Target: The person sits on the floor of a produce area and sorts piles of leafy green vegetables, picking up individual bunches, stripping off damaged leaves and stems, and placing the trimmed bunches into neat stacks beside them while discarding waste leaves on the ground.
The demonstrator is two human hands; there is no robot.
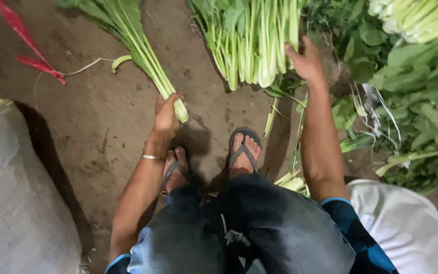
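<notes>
Two hands busy | your left hand (167, 114) grips leafy stalks (143, 50) by the base, long axis running up-left | your right hand (306, 62) rests fingers-spread on the stalk pile (244, 40), just ahead.

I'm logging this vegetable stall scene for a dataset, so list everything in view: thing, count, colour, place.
Held leafy bunch: one, green, pale stalks, upper left, base in left grip.
Stalk pile: one, green-white, top centre, under right hand.
Loose greens: heap, green, right.
Red strips: two, top left.
Sack: one, grey, lower left.
White cloth: one, lower right.
Dirt floor: brown.
Sandals: two, grey.
Bangle: one, silver, left wrist.
Left hand: closed on bunch.
Right hand: on pile.
</notes>
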